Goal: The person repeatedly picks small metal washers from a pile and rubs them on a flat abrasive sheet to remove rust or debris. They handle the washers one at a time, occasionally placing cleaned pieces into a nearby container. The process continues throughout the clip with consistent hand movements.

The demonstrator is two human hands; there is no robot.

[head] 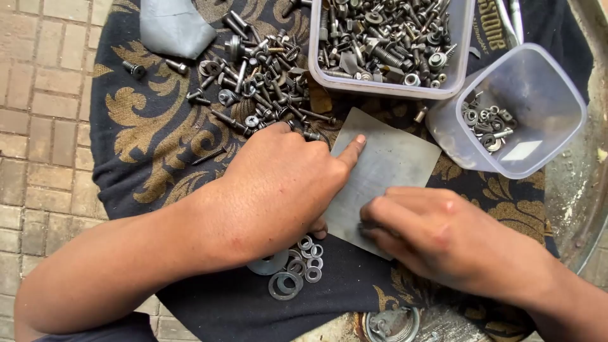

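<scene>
A flat grey metal plate lies on a dark cloth with gold patterns. My left hand rests on the plate's left edge with its index finger stretched out onto it. My right hand is on the plate's near right part, fingers curled with the tips pressed together on its surface; what they pinch, if anything, is hidden. A small cluster of washers lies just below my left hand. A pile of loose bolts and screws is spread on the cloth beyond my left hand.
A clear plastic tub full of bolts and nuts stands at the back. A second clear tub lies tilted at the right with a few washers inside. A grey scrap lies at the back left. Brick paving lies to the left.
</scene>
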